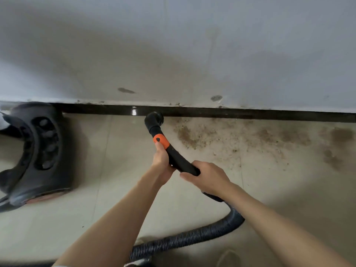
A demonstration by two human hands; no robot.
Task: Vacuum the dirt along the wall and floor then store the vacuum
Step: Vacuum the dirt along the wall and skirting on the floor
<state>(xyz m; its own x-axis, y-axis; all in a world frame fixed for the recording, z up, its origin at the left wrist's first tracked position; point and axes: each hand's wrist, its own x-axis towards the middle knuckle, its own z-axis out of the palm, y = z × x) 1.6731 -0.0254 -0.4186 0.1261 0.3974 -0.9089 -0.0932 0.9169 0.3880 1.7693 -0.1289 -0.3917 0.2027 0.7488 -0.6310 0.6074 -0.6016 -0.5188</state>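
Note:
A black vacuum wand (178, 158) with an orange collar (161, 141) ends in a round brush nozzle (154, 119) that rests against the dark skirting (250, 113) at the foot of the grey wall (173, 54). My left hand (161, 158) grips the wand just below the orange collar. My right hand (207, 177) holds the wand's rear end, where the ribbed black hose (192, 237) begins and loops back towards me. Brown dirt (231, 137) is scattered over the beige floor tiles to the right of the nozzle.
A black shoe-like object (38, 151) lies on the floor at the left, against the skirting. Small dark marks (126, 90) spot the wall above the skirting. More dirt smudges (339, 135) lie far right.

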